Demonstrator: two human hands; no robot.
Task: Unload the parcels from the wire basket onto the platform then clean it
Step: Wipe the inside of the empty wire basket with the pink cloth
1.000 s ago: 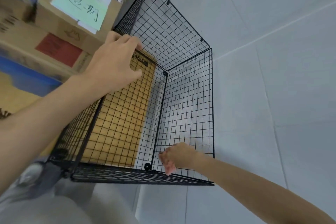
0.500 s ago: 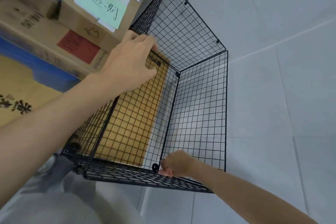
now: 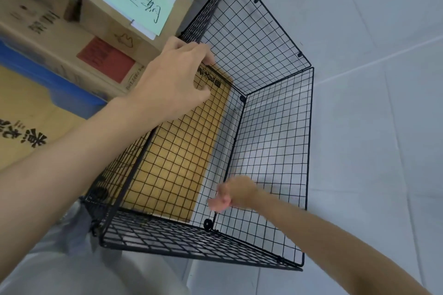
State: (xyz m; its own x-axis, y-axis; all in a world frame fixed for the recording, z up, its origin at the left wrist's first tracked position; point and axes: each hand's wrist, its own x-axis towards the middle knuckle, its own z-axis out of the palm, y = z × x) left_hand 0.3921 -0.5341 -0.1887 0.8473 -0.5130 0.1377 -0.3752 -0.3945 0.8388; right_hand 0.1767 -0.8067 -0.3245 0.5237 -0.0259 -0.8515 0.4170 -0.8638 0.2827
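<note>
Left hand (image 3: 177,79) grips the far rim of the wire basket (image 3: 275,127) beside the stacked parcels (image 3: 134,14), while the right hand (image 3: 236,195), curled at the near mesh, is too blurred to judge, both hands spanning the basket's front-to-back length.
</note>
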